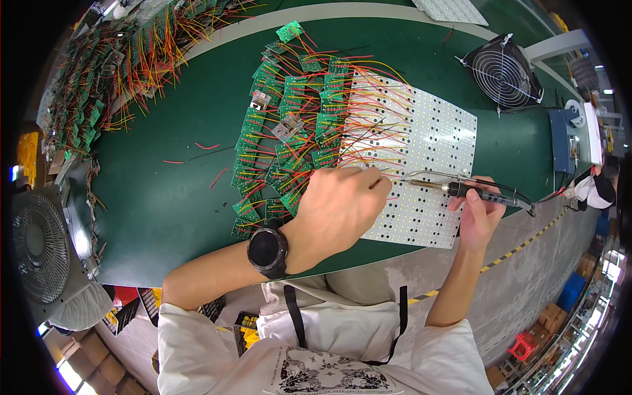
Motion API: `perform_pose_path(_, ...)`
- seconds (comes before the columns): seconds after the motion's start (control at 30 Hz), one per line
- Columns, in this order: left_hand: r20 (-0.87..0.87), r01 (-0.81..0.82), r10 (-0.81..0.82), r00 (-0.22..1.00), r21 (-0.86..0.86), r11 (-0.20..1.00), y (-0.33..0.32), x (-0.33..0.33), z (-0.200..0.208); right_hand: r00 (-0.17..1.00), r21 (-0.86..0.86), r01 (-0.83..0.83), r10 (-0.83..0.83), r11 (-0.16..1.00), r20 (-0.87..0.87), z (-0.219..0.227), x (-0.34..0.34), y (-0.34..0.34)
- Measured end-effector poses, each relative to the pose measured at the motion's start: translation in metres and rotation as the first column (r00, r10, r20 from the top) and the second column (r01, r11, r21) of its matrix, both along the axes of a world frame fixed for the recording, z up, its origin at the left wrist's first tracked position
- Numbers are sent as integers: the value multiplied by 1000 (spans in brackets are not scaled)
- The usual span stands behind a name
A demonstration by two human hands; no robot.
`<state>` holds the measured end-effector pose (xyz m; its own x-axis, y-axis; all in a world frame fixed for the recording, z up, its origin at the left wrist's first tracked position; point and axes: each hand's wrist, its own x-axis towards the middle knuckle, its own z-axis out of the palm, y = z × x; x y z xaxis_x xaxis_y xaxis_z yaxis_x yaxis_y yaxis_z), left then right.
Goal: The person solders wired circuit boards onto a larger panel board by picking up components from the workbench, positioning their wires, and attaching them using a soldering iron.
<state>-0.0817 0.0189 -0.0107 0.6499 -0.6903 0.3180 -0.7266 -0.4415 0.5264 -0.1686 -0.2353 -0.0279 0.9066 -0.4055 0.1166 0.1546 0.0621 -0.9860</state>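
Note:
My right hand (479, 214) grips a soldering iron (454, 189) like a pen, its metal tip pointing left over a white LED panel (441, 141). A thin tube runs along the iron. My left hand (345, 203), with a black watch on the wrist, is closed in a pinch at a wire on the panel, close to the iron's tip. The pinched end is mostly hidden by the fingers. Rows of small green circuit boards (247, 155) lie left of the panel, their red, yellow and black wires (378, 108) reaching across it.
A large heap of wired boards (99, 72) fills the far left. A black fan (503, 74) stands at the far right, near a blue box-shaped device (561, 141). Loose wire pieces (208, 145) lie on the green table (164, 217). A grey fan (41, 247) stands left.

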Motion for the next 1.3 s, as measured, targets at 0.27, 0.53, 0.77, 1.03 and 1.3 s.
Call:
perform_pose_path(0.27,3,41,-41,999,32,999,2,0,1,1000,-13,-12,12,1000,-2,2,0,0)
perform_pose_path(0.53,41,31,-33,999,36,999,0,-1,1,1000,-31,-20,20,999,6,1,1,1)
perform_pose_path(0.77,61,29,-31,998,34,999,0,-1,-1,1000,-36,-13,13,999,7,-1,0,1)
perform_pose_path(1.03,71,22,-23,997,17,1000,-1,-2,-2,999,5,-31,31,999,43,-4,0,-5)
perform_pose_path(1.3,33,49,-52,998,72,996,0,1,7,999,40,1,-3,999,36,-5,-1,-7)
